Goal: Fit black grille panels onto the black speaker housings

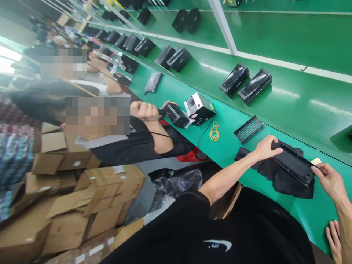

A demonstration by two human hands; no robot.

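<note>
A long black plastic housing part (294,161) lies over a crumpled black cloth (291,185) on the green bench. My left hand (266,147) grips its far-left end, thumb on top and fingers bent over the edge. At the opposite end, my right hand (328,178) pinches the corner between thumb and fingers. A black perforated grille (249,129) rests just beyond my left hand. Close to my right hand a small pale yellow block (316,161) is partly hidden behind the part. A dark piece (242,154) sits under my left forearm.
A co-worker's hand (147,112) holds a tool at a black cylindrical unit (176,114), beside a silver-black box (200,108) and yellow cord (214,132). Another person's hand (334,236) is at lower right. Black housings (255,86) line the green conveyor; cardboard boxes (115,183) stand left.
</note>
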